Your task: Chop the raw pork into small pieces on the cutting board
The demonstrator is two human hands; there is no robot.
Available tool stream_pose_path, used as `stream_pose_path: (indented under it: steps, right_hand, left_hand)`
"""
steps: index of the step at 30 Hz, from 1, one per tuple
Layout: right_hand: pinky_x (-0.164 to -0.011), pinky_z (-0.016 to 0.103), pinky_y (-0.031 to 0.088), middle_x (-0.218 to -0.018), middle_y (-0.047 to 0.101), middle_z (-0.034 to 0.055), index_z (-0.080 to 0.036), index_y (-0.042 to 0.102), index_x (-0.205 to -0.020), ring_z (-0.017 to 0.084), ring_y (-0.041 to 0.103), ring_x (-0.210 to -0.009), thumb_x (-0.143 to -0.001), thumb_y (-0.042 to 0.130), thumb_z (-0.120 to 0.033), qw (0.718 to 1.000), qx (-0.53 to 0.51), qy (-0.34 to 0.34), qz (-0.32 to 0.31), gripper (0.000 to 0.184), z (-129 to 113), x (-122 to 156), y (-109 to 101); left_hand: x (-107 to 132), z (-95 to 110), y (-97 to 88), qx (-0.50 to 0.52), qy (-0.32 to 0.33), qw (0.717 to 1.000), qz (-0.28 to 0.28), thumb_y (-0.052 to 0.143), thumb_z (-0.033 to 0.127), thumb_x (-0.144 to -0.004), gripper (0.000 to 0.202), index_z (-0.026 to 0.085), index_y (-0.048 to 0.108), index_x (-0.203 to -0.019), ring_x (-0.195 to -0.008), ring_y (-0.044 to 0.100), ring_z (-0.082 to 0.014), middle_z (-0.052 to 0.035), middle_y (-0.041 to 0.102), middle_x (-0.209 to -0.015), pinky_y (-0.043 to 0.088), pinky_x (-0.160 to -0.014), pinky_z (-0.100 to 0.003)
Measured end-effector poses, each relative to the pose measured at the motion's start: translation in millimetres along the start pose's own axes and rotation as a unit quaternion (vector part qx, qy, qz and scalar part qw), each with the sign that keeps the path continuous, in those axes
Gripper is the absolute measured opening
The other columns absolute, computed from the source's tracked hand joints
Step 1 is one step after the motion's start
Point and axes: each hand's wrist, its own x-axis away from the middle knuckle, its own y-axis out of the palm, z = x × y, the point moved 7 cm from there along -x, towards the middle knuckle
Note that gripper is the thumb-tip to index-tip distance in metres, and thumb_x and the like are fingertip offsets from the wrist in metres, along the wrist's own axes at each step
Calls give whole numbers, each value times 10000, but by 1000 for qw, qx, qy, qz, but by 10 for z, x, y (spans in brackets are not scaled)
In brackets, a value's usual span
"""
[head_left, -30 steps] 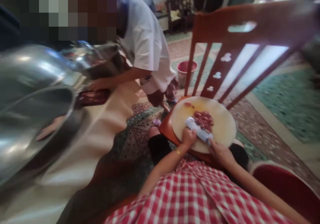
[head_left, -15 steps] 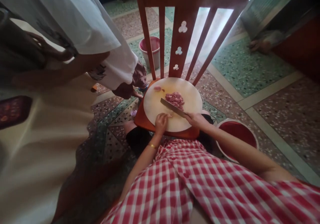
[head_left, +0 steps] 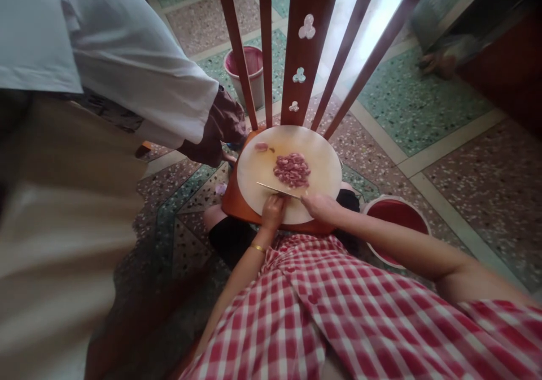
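A round pale cutting board [head_left: 326, 154] rests on the seat of a wooden chair in front of me. My right hand [head_left: 319, 206] is wrapped round the handle of a knife [head_left: 275, 188], whose blade is turned edge-on to me and points left across the near part of the board. Just under the blade, my left hand [head_left: 273, 212] lies on the board with its fingers curled and pressed together; what they hold is hidden. Beyond the knife sits a pile of chopped meat [head_left: 292, 170]. A larger piece of meat [head_left: 261, 147] and a small scrap lie at the far left.
Slatted chair back [head_left: 296, 52] rises behind the board. Red-lined buckets stand on the floor, one [head_left: 398, 227] by my right knee and one [head_left: 249, 69] behind the chair. At left, a person in a white top [head_left: 139, 58] stands close, beside a cloth-draped table [head_left: 63, 227].
The knife has come toward me and left, from beside the meat pile to over my left fingers, its blade turning edge-on. The person in white has shifted.
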Motion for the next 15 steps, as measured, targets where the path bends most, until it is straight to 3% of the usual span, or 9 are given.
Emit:
stream_pose_path:
  steps: [4,7,13,15]
  right_hand:
    - [-695,262,433,-959,660,136,-140,504,-1112,207,630,-855,-930,299,-203,999,-9,-37,21,281,-241,-346,-12]
    - [-694,256,429,-969,662,136,-138,519,-1091,205,626,-862,-926,307,-195,998,-20,-40,34,275,-256,-400,-3]
    - [-672,262,413,-945,675,122,-158,530,-1083,212,636,-841,-948,279,-328,998,-39,36,19,332,266,-9,42]
    - [-660,257,403,-932,676,117,-165,535,-1060,208,636,-831,-950,269,-354,998,-42,45,18,344,342,96,30]
  left_hand:
    - [18,-11,26,-14,-4,1000,-5,459,200,-888,194,150,647,-891,-866,573,-194,-96,639,-872,489,-804,-335]
    - [15,-12,40,-22,-1,1000,-7,477,203,-878,182,144,649,-891,-870,572,-201,-103,634,-858,488,-796,-333]
    - [-10,59,-28,8,15,1000,0,458,188,-886,201,170,637,-976,-911,552,-180,-77,629,-931,479,-840,-319]
    - [-10,77,-58,15,19,1000,4,452,184,-886,207,168,634,-985,-921,549,-179,-79,626,-941,479,-847,-320]
